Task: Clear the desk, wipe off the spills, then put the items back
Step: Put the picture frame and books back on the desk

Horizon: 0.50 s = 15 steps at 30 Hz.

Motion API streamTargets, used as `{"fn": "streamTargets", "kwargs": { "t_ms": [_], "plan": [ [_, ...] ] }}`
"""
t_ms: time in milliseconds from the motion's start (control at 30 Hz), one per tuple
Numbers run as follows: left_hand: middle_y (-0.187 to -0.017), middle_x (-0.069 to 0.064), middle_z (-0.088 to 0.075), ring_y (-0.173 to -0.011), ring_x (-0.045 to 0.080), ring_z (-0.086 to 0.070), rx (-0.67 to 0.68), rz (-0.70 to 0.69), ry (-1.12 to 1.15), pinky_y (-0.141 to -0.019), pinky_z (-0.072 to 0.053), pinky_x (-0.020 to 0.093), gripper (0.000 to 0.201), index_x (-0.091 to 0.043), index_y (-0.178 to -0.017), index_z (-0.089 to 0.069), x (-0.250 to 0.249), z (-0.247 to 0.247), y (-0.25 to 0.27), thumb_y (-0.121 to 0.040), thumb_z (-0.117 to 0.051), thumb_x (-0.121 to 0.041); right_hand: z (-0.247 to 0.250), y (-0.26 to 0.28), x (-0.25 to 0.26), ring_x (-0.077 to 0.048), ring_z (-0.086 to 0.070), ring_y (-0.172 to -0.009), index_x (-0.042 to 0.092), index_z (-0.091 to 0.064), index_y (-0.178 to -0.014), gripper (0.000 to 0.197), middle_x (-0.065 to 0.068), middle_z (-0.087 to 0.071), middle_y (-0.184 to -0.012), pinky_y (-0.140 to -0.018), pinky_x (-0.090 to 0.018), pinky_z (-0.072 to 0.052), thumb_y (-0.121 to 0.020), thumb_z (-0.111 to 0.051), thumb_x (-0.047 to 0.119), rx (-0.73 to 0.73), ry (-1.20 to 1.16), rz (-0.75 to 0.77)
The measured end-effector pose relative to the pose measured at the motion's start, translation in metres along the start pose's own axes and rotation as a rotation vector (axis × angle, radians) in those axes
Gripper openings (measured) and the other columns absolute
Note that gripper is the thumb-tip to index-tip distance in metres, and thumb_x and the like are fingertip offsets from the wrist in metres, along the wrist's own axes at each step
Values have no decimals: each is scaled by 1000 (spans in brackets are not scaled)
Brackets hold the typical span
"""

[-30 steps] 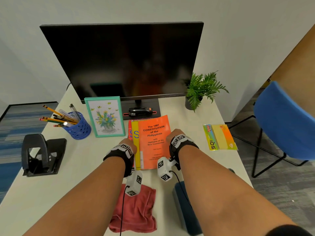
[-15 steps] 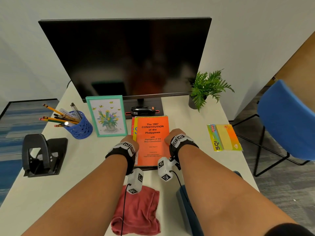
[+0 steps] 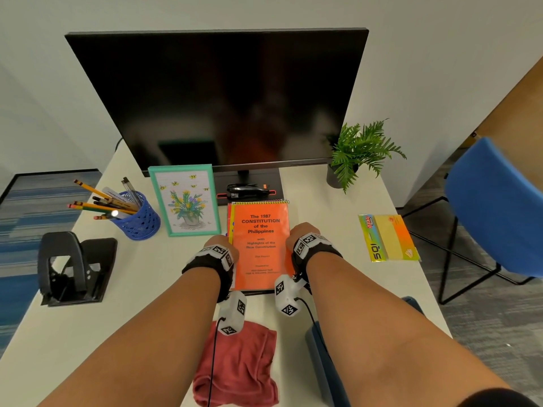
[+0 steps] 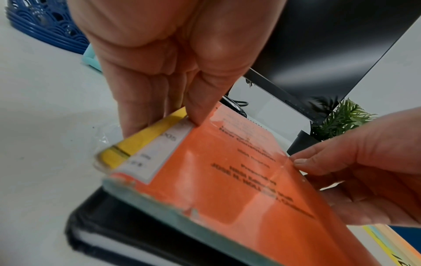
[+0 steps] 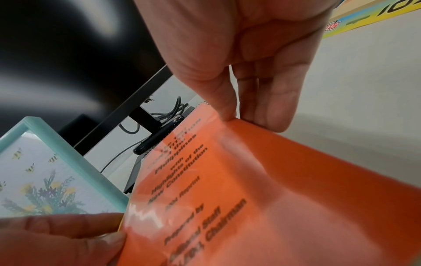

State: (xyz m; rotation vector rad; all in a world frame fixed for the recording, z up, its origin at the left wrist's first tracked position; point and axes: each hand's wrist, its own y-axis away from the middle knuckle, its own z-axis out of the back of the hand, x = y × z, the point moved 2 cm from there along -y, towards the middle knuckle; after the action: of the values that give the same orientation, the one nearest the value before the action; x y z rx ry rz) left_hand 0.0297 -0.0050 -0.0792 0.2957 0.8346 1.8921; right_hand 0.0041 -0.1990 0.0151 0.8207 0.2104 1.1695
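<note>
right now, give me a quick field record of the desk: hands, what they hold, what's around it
left hand: grips the left edge of the orange booklet
right hand: grips the booklet's right edge
under booklet: yellow and red books, a black one at the bottom
left of stack: framed flower picture, blue pencil cup, hole punch
right: sticky notes, potted plant
behind: monitor, stapler
near edge: red cloth

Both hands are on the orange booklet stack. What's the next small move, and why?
Probably let go and draw both hands back. The left hand and right hand pinch the orange booklet at its side edges, and it seems squared on the stack before the monitor.
</note>
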Motion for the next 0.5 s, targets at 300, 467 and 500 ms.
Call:
{"fn": "streamTargets", "kwargs": {
  "t_ms": [300,467,500],
  "plan": [
    [-98,9,-69,-78,24,-62,-34,-66,112,-78,-52,29,23,-15,-101,-68,-1,14,24,-85,-53,-11,0,-6,-9,-24,-58,-104,5,-60,-116,30,-9,-58,-113,-71,-22,-40,-86,-61,11,-11,-214,-36],
    [-103,8,-64,-84,24,-57,-44,-91,164,-74,-46,26,27,-11,-110,-64,0,19,33,-88,-50,-4,-3,-8,-15,-22,-52,-85,14,-47,-67,21,-7,-51,-87,-86,-33,-51,-85,-52,4,-4,-205,-59],
    [-102,7,-61,-85,24,-55,-52,-95,160,-76,-46,27,28,-12,-112,-61,0,19,35,-88,-49,-2,0,-7,-14,-21,-50,-82,16,-41,-63,28,-4,-49,-81,-79,-26,-49,-85,-54,5,-29,-216,-48]
  ]
}}
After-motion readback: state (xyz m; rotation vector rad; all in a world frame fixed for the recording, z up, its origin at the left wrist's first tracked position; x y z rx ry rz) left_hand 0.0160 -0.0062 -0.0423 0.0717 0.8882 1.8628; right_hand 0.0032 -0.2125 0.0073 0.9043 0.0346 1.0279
